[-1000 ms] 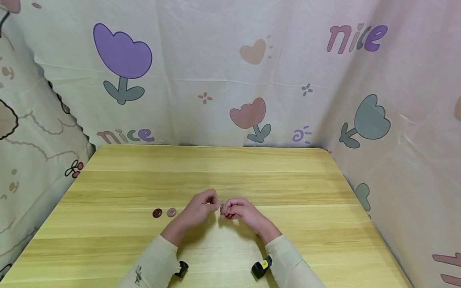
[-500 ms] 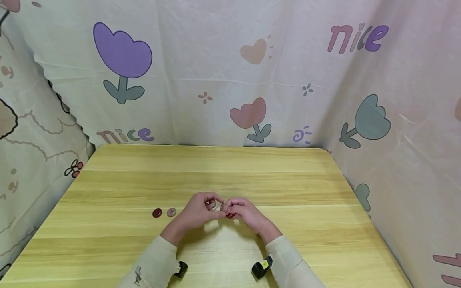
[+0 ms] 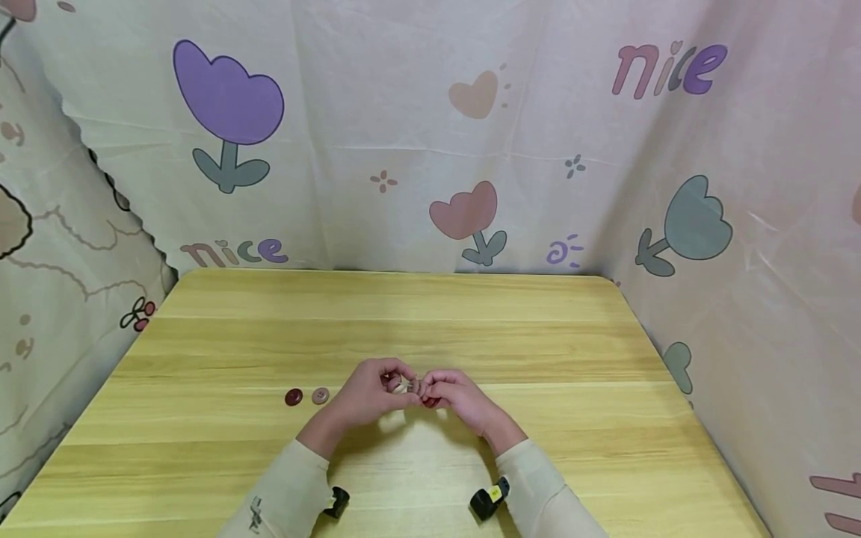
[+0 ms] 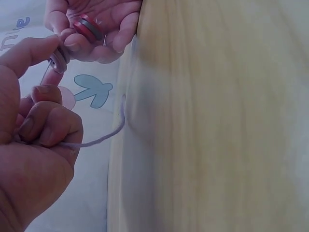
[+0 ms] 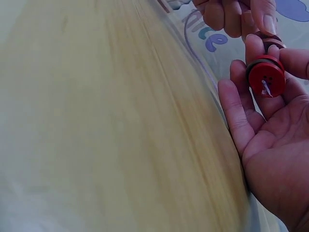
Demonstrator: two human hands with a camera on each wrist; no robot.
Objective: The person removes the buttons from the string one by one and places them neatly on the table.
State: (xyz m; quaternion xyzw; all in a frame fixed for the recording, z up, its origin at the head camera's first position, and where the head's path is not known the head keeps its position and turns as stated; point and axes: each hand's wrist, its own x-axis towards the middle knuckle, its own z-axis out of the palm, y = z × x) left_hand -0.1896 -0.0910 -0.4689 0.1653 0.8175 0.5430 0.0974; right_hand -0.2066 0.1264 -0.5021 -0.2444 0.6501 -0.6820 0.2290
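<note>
My left hand meets my right hand above the middle of the table. In the left wrist view, the left index finger and thumb pinch brownish buttons, while its other fingers curl over a pale purple cord whose end hangs loose. The right hand grips a small stack of buttons with its thumb and fingers; a red button faces outward, with the cord's white end showing at its holes. Dark and brownish buttons sit behind it on the same cord. How the cord passes between the fingers is partly hidden.
Left of the hands, a dark red button and a pinkish-brown button lie flat on the wooden table. A printed curtain hangs behind the table and along both sides.
The left hand, earlier slightly apart and pinching near the cord's tip, has shifted right; its thumb and index finger now reach the buttons. The right hand has barely moved.
</note>
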